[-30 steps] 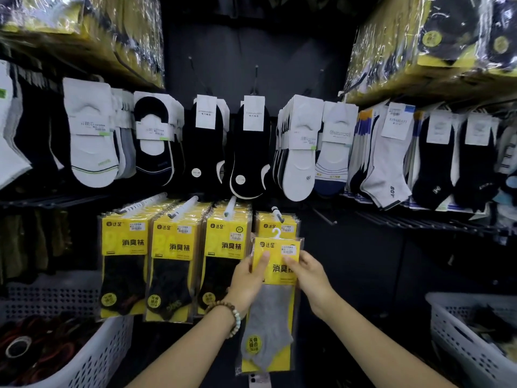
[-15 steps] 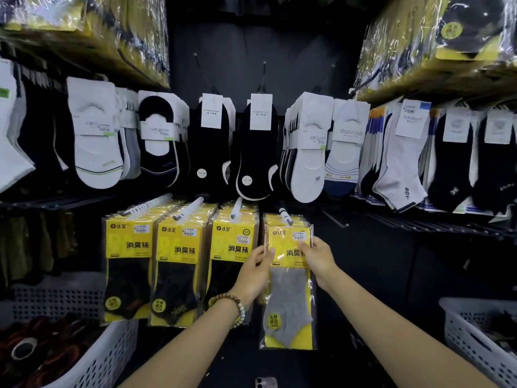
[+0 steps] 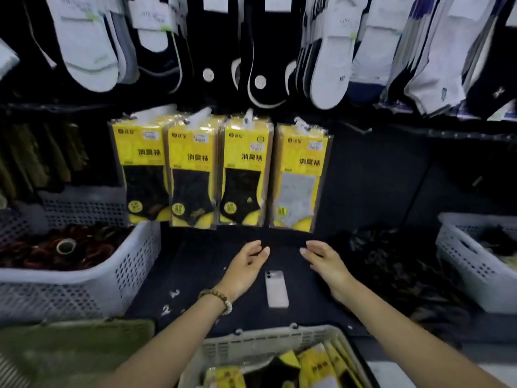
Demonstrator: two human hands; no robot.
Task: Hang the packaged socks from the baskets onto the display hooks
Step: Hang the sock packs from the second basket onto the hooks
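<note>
We open on the dark display wall (image 3: pixel 377 177), loose white and black socks hanging across the top from ten round to two o'clock. Below it runs the dark table (image 3: pixel 190 261), a staging ledge just under the hooks.

At nine o'clock sits a white perforated plastic basket (image 3: pixel 84 292) of dark reddish goods, and at three o'clock a second white perforated basket (image 3: pixel 461 247). Neither shows yellow packs. The stock we want is at six o'clock: a pale slotted plastic basket (image 3: pixel 260 338) holding yellow-carded packaged socks (image 3: pixel 316 365), parked close to the body, we'd say so each pick is a short drop of the arms.

Dead centre, four rows hang on white display hooks (image 3: pixel 247 116). Three front yellow-carded black sock packs (image 3: pixel 193 175); the row on the right fronts a yellow-carded grey sock pack (image 3: pixel 300 177), colours kept to their own hooks.

Now the hands: the left hand (image 3: pixel 246 261) and right hand (image 3: pixel 321 257) hover just under the grey pack, palms facing, fingers loose, holding nothing, touching nothing. That reads to us as a pack hung and the next one due from the six o'clock basket.

Between the wrists lies a pale pink phone (image 3: pixel 276 288), flat on the table. At seven o'clock, small white plastic hanger clips (image 3: pixel 165 310) lie scattered.
</note>
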